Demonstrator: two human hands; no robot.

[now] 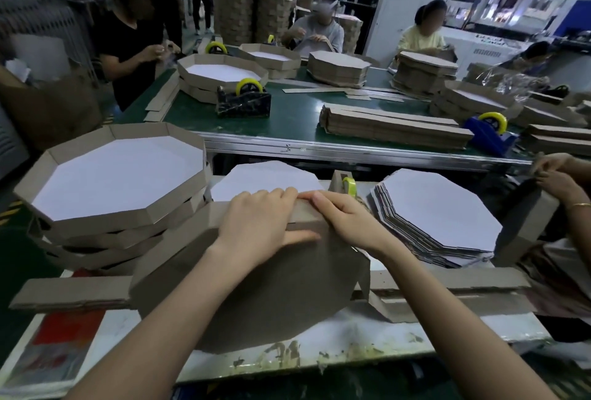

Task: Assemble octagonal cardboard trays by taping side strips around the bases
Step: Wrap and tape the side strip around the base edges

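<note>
Pressing a brown cardboard side strip (302, 212) onto the upper rim of a tilted brown octagonal cardboard base (256, 297) on the white workbench (367, 339).
The left hand (262, 227) clamps strip to rim, fingers curled over; the right hand (347, 220) presses, fingers together and flat. A slip would likely set the strip crooked (tape forgives little). Counted: one stack of finished trays (112, 182), one stack of white-faced bases (441, 211), at least four yellow tape rolls (349, 183).

Your brown octagonal cardboard base (271, 287) is tilted up on the desk (351, 345), underside facing you; brown cardboard side strip (302, 212) runs along its top edge.
</note>
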